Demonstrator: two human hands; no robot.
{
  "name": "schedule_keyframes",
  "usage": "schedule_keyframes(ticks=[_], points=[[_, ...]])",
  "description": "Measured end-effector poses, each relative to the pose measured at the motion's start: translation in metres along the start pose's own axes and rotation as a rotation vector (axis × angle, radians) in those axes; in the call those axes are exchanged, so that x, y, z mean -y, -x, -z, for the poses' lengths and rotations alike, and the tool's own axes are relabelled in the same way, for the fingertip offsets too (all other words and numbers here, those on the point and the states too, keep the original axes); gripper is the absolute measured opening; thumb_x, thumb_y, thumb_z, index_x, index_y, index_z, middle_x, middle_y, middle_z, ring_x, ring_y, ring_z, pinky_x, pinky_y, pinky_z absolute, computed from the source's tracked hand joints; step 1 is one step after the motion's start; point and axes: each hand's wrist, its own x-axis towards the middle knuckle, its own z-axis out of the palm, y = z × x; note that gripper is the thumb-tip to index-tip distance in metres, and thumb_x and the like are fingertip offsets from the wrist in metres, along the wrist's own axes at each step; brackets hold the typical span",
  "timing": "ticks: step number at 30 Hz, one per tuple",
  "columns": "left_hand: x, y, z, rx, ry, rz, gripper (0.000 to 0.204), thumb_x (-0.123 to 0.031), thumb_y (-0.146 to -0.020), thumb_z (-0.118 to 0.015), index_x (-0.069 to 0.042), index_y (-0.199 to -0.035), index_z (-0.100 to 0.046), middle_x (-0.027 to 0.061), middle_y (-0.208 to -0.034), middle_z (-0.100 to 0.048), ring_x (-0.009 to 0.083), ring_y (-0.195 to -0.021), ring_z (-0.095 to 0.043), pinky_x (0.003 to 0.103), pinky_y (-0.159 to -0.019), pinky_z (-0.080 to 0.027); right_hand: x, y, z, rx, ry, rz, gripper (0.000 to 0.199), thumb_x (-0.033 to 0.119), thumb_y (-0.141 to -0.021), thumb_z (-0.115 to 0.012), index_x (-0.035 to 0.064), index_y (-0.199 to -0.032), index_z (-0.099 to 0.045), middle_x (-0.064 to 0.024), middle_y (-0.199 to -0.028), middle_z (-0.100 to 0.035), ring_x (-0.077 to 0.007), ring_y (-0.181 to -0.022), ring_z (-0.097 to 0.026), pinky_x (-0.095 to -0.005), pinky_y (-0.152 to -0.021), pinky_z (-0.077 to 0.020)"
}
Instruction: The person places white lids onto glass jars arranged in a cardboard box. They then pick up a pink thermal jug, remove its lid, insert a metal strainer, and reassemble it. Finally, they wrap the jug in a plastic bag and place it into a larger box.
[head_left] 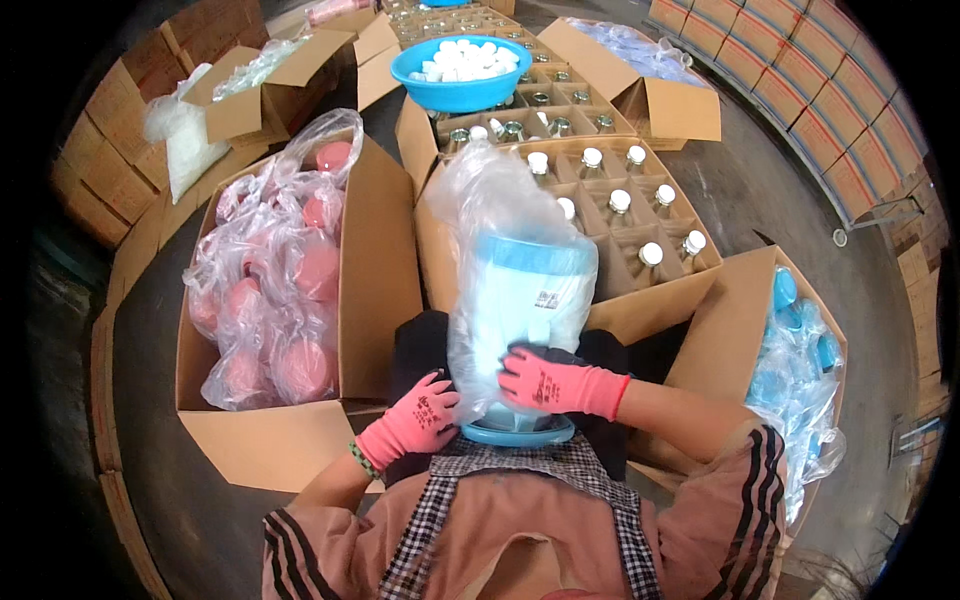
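A light blue plastic vessel (545, 290) with a small printed label stands upright against my lap, inside a crinkled clear plastic bag (490, 200). A wide blue rim (520, 436) shows at its near end. Both hands wear pink gloves with dark fingertips. My right hand (565, 386) lies across the front of the wrapped vessel, its fingers bent onto the plastic. My left hand (412, 420) is beside the lower left of the bag, fingers apart, their tips at its edge. The bag partly blurs the vessel's shape.
To the left is a carton (380, 270) of bagged pink lidded items; to the right, a carton (725, 340) of bagged blue ones. Ahead, a divided carton (690, 285) holds white-capped glass bottles. A blue basin (460, 95) of white caps sits beyond. Stacked cartons (800, 80) line the far right.
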Motion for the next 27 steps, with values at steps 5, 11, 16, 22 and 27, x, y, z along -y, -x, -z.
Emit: schedule_keyframes(ticks=[5, 11, 16, 22, 27], points=[[-0.016, 0.028, 0.004, -0.601, 0.423, 0.345, 0.032, -0.001, -0.065, -0.058, 0.0, -0.096, -0.053, 0.0183, -0.107, -0.048, 0.0318, -0.101, -0.046, 0.036, -0.085, -0.038, -0.014, 0.023, 0.012, -0.077, 0.066, 0.017, 0.014, 0.02, -0.069, -0.047, 0.0116, -0.078, -0.053, -0.0024, -0.069, -0.048, -0.0172, -0.07, -0.049, -0.0308, -0.063, -0.0379], [-0.026, 0.037, -0.02, -0.726, 0.352, 0.359, 0.03, -0.005, -0.069, -0.059, 0.0, -0.098, -0.052, 0.0181, -0.1, -0.053, 0.0312, -0.097, -0.049, 0.035, -0.083, -0.04, -0.072, 0.054, 0.104, -0.563, -0.019, -0.754, 0.029, 0.014, -0.058, -0.06, 0.0057, -0.085, -0.055, -0.0097, -0.077, -0.056, -0.0277, -0.075, -0.054, -0.0374, -0.067, -0.042], [-0.01, -0.049, -0.019, -0.697, 1.02, 0.126, 0.091, -0.026, -0.062, -0.072, 0.002, -0.129, -0.018, 0.0202, -0.127, -0.033, 0.029, -0.116, -0.036, 0.035, -0.098, -0.026, -0.052, 0.043, 0.112, -1.069, -0.672, -1.166, 0.038, 0.008, -0.061, -0.064, -0.0021, -0.096, -0.052, -0.0163, -0.088, -0.058, -0.03, -0.084, -0.056, -0.0357, -0.073, -0.0439], [0.04, -0.045, 0.038, -0.994, 1.341, 0.188, 0.098, -0.032, -0.06, -0.074, 0.001, -0.13, -0.014, 0.0163, -0.129, -0.028, 0.027, -0.115, -0.036, 0.037, -0.096, -0.031, 0.027, 0.005, 0.034, -1.091, -0.735, -1.179, 0.053, 0.016, -0.06, -0.072, -0.0012, -0.103, -0.047, -0.0158, -0.094, -0.051, -0.0275, -0.086, -0.052, -0.0346, -0.074, -0.0417], [-0.001, -0.04, 0.065, -1.011, 0.902, 0.087, 0.106, -0.037, -0.056, -0.075, 0.002, -0.131, -0.011, 0.0138, -0.134, -0.022, 0.0244, -0.124, -0.022, 0.037, -0.101, -0.017, 0.078, 0.016, -0.003, -0.918, -1.03, -1.085, 0.05, 0.019, -0.06, -0.074, 0.0008, -0.099, -0.049, -0.0147, -0.094, -0.051, -0.026, -0.085, -0.052, -0.0345, -0.073, -0.0416]])
